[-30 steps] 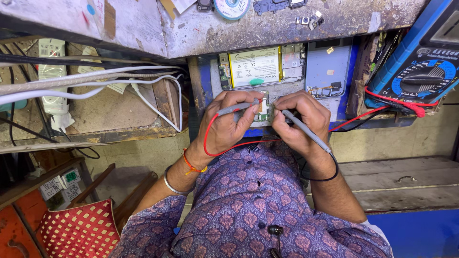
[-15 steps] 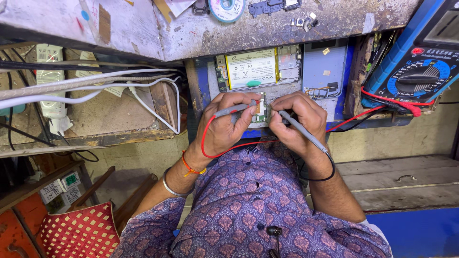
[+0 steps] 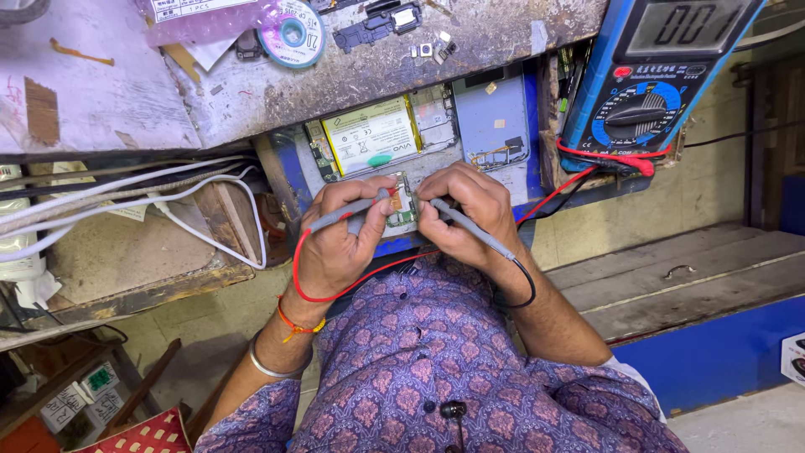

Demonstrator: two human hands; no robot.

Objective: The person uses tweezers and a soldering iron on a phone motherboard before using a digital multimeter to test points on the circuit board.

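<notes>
the opened smartphone [image 3: 419, 138] lies back-off at the near edge of the desk [image 3: 101, 92], its flat battery with a pale label filling the left half and bare grey metal framing and a small circuit board at the end nearest the person. beside it on the right lies one bluish back cover [image 3: 496, 117], smooth and rectangular.

two slim grey test probes are in play. the left hand [image 3: 340, 243] has its fingers curled shut around the red-leaded probe [image 3: 344, 216], thumb pressed on top, tip at the small board. the right hand [image 3: 470, 214] pinches the black-leaded probe [image 3: 470, 231] closed between thumb and forefinger, tip on the same board. both hands cover the phone's near end, so the exact contact spots cannot be told.

one blue-cased digital multimeter [image 3: 658, 75] leans at the desk's right edge, with a round dial, a grey display, and red and black leads plugged in at its bottom. the desk top is worn, scratched and grey. near its far edge sit one round solder-wick reel [image 3: 291, 32] and a few tiny loose parts. several white cables [image 3: 126, 184] run under the desk's left edge.
</notes>
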